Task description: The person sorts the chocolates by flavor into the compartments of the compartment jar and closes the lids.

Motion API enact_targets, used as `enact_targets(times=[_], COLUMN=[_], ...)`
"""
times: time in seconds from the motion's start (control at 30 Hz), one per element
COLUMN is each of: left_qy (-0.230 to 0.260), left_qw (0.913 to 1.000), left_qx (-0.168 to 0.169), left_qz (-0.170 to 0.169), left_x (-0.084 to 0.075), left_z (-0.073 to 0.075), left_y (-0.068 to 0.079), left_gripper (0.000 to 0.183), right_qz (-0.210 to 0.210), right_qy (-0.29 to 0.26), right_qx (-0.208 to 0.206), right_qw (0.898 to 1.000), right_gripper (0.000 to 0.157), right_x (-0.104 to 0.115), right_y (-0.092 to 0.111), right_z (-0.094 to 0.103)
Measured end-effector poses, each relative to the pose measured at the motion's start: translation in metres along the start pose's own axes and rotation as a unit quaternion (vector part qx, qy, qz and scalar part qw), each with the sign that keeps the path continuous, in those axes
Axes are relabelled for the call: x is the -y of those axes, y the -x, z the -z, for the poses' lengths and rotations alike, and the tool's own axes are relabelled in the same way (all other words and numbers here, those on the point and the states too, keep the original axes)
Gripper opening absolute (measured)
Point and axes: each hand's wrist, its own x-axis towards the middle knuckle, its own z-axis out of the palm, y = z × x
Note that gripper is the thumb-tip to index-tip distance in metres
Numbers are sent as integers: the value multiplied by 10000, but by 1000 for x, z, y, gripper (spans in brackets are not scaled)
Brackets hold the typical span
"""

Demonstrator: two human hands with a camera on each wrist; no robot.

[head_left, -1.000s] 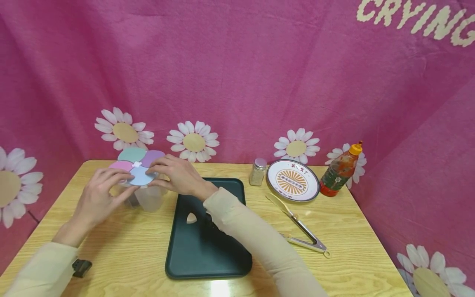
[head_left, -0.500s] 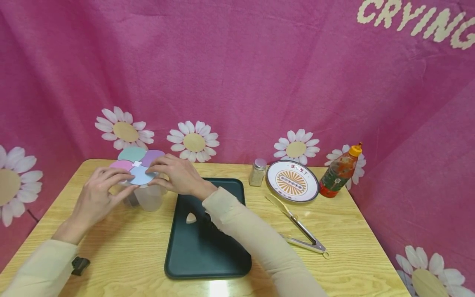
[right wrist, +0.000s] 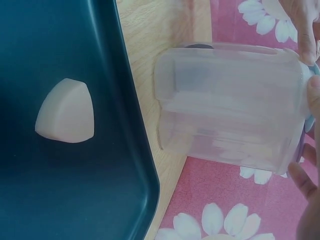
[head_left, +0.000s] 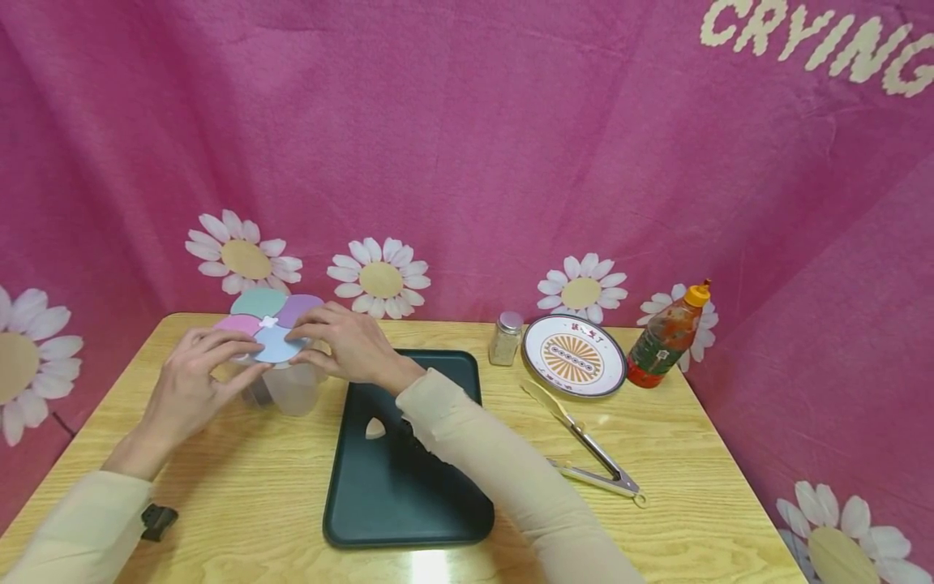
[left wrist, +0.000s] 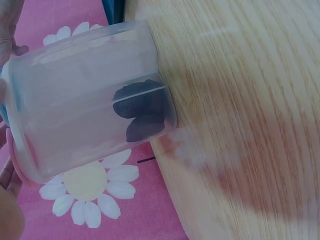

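Observation:
At the table's back left stands a clear plastic storage canister [head_left: 293, 392] with several compartments. Petal-shaped lids in green, purple, pink and blue cover its top. My left hand [head_left: 188, 383] pinches the left rim of the blue lid [head_left: 274, 347], thumb low and fingers above. From the other side my right hand [head_left: 349, 344] grips the same lid by its right rim. Dark rounded pieces [left wrist: 142, 107] sit at the bottom of one compartment in the left wrist view. On the dark green tray [head_left: 409, 511] lies a beige rounded-triangle piece [right wrist: 66, 111], below my right wrist.
Metal tongs [head_left: 601, 454] lie spread to the right of the tray. Behind them are a small lidded seasoning jar [head_left: 505, 341], a patterned plate [head_left: 575, 355] and a red sauce bottle [head_left: 666, 341] with a yellow cap. Pink flowered cloth [head_left: 467, 162] hangs behind the table.

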Motion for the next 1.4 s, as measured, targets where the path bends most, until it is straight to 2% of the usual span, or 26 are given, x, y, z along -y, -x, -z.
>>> enact_targets(times=[0.27, 0.4, 0.53, 0.57, 0.67, 0.77, 1.03, 1.17, 1.4], left_qy=[251, 202, 190, 198, 236, 365, 363, 368, 472], left_qw=[9993, 9996, 9996, 9996, 9991, 9981, 9963, 9947, 9878], left_qx=[-240, -201, -160, -162, -230, -331, -373, -419, -409], left_qz=[165, 59, 96, 125, 250, 380, 682, 868, 1425], left_x=[1, 2, 3, 2, 1, 0, 0, 1, 0], left_z=[0, 1, 1, 1, 1, 1, 2, 1, 1], left_y=[-4, -4, -4, -5, -7, -9, -17, -20, -27], left_gripper=[71, 66, 29, 25, 39, 43, 35, 28, 25], right_qz=[-230, -249, -354, -388, -493, -624, -805, -949, -1130], right_qy=[-126, -88, -273, -366, -637, -816, -1155, -1109, -1073], right_qx=[-150, -75, -88, -110, -150, -120, -274, -344, -498], right_qw=[9995, 9996, 9990, 9985, 9966, 9946, 9897, 9887, 9865], right_gripper=[30, 30, 30, 30, 30, 29, 26, 24, 21], right_x=[0, -1, -1, -2, -3, -3, -6, -7, -7], right_y=[-2, -2, -4, -4, -6, -8, -15, -20, -32], right_z=[1, 2, 3, 4, 5, 7, 10, 10, 12])
